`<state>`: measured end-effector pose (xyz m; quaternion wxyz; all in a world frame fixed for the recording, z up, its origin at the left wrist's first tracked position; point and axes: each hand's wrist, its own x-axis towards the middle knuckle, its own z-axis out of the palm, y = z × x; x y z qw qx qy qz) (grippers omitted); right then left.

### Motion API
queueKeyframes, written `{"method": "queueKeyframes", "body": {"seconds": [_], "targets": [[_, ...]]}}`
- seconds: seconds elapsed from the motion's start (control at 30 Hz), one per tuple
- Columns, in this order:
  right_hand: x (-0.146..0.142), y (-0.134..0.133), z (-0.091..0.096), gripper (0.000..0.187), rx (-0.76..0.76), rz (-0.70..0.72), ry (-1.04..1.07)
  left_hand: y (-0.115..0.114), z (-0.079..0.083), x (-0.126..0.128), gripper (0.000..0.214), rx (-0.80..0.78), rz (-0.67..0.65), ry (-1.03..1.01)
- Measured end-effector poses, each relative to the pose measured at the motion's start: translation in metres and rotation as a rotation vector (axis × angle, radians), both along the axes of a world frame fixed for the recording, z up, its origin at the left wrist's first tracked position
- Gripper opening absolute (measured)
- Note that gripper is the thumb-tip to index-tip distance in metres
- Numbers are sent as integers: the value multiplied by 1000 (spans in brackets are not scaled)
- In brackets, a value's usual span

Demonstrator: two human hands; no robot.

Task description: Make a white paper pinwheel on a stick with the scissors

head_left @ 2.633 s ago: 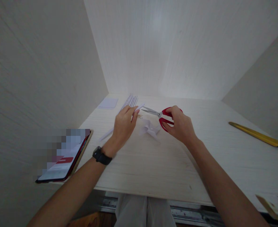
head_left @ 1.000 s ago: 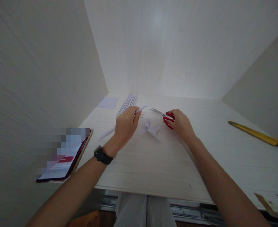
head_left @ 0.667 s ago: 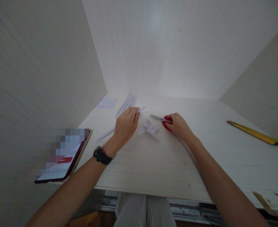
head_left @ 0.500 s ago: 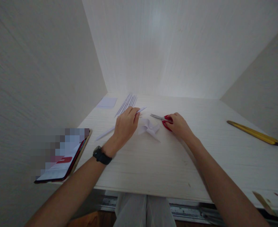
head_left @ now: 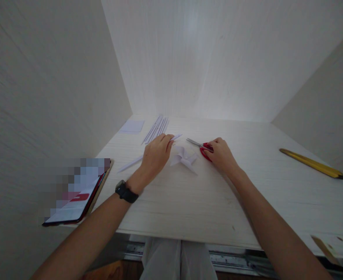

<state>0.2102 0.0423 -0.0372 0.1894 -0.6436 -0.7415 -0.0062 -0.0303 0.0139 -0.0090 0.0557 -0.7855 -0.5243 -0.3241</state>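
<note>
My left hand [head_left: 157, 152] is closed around a thin white paper stick [head_left: 130, 163], whose far end pokes out past the thumb while the rest slants down to the left under the palm. On the table to its right lies a white paper pinwheel [head_left: 184, 160] with folded blades. My right hand [head_left: 221, 152] grips the red handles of a pair of scissors [head_left: 194, 142]. The scissor blades point left, toward the paper stick's tip, without touching it, and look nearly closed. Small pale bits lie beside the left fingertips, too small to name.
Several thin paper sticks [head_left: 156, 130] lie behind my left hand, with a square of white paper [head_left: 132, 126] to their left. A tablet [head_left: 78, 194] leans at the left wall. A yellow, dark-tipped long object [head_left: 312, 163] lies at the right. Walls enclose the white table [head_left: 188, 210].
Both hands have barely moved. The paper stick's tip has shifted very slightly right and down, and the scissor blades have tilted up a little.
</note>
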Motion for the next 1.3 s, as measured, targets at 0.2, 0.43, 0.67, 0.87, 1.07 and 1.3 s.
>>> {"method": "queueKeyframes", "body": {"seconds": [0.2, 0.43, 0.67, 0.87, 1.07, 1.3], "targets": [[1, 1, -2, 31, 4, -10, 5, 0, 0, 0, 25, -2, 0, 13], [1, 1, -3, 32, 11, -15, 9, 1, -2, 0, 25, 10, -18, 6], [1, -1, -2, 31, 12, -27, 11, 1, -2, 0, 24, 5, -15, -1], [0, -1, -2, 30, 21, -32, 18, 1, -3, 0, 24, 12, -39, -14], [1, -1, -2, 29, 34, -31, 27, 1, -2, 0, 25, -2, -28, 10], [3, 0, -5, 28, 23, -40, 28, 1, -2, 1, 26, -8, -26, 17]]}}
